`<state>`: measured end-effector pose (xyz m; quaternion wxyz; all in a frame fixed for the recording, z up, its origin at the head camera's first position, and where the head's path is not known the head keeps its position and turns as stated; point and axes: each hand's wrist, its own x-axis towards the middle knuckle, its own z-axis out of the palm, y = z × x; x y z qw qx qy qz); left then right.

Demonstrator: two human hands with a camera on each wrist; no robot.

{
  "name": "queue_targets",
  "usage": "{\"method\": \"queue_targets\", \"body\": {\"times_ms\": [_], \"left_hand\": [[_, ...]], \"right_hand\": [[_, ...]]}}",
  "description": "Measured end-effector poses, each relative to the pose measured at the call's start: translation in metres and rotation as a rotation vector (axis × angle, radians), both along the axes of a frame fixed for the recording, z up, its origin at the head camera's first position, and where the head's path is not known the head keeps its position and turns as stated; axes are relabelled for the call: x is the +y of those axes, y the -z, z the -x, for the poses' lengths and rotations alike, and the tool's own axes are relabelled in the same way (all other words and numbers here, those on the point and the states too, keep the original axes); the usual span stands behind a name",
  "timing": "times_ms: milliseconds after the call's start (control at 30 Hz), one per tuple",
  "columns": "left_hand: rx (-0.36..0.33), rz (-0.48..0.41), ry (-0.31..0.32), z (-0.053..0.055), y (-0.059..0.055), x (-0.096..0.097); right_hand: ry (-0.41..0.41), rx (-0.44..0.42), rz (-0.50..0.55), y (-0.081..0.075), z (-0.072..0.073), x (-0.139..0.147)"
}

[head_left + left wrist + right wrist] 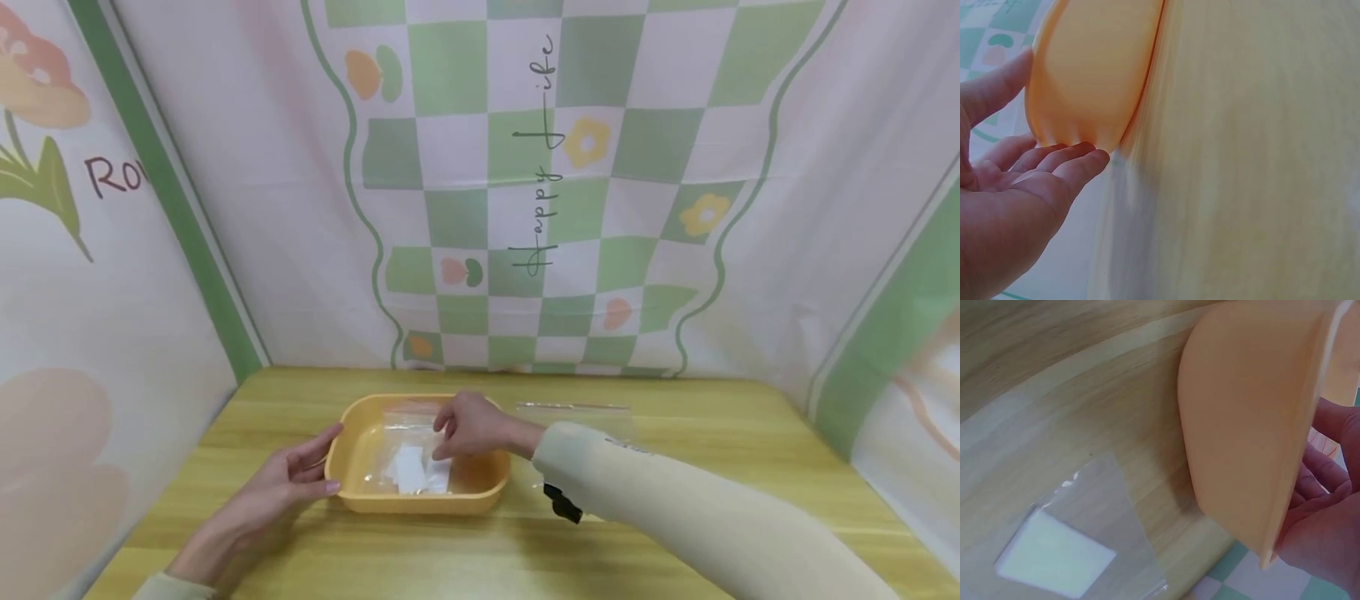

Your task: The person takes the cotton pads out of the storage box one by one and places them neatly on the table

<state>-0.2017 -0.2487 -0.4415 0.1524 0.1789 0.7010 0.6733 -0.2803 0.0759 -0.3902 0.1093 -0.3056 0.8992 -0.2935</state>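
A yellow plastic basin (pixel 420 504) sits on the table. My left hand (pixel 288 479) grips its left end, the thumb at the rim and the fingertips (pixel 1094 159) against the outer wall. Inside the basin lies a clear zip bag (pixel 397 417) with white rectangular pieces (pixel 410 471) in or under it. My right hand (pixel 472 425) reaches over the basin's right side, fingers bent above the bag, with a gap between thumb and fingers. In the right wrist view, the basin wall partly hides this hand (pixel 1329 487).
Right of the basin, another clear zip bag (pixel 1125 512) lies flat on the wooden table (pixel 360 558), a white rectangular piece (pixel 1054 553) in it. A green-and-white checkered cloth (pixel 517 208) hangs behind the table, with printed cloth on both sides.
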Motion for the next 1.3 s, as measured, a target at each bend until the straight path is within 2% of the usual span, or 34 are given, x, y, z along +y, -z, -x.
{"method": "queue_targets", "body": {"times_ms": [100, 333, 433, 700, 1133, 1200, 1300], "left_hand": [[0.005, 0.007, 0.002, 0.0, 0.0, -0.001], [0.006, 0.02, 0.0, -0.001, -0.001, -0.001], [0.004, 0.019, 0.0, -0.001, -0.001, 0.0], [0.006, 0.016, -0.003, -0.001, -0.001, 0.0], [-0.009, 0.017, -0.012, -0.001, 0.002, -0.001], [-0.004, 0.01, -0.01, -0.001, 0.002, -0.001], [0.001, -0.001, -0.002, 0.0, 0.001, -0.001]], "right_hand": [[0.019, 0.007, -0.062, 0.002, 0.001, -0.005], [-0.01, 0.05, -0.163, 0.01, -0.002, -0.013], [0.02, 0.044, -0.212, 0.011, -0.004, -0.014], [0.083, 0.005, -0.231, 0.011, -0.004, -0.015], [0.094, 0.016, -0.063, 0.012, -0.003, -0.011], [0.098, -0.014, -0.008, 0.01, -0.004, -0.011], [0.112, -0.151, 0.125, 0.007, -0.005, -0.012]]}}
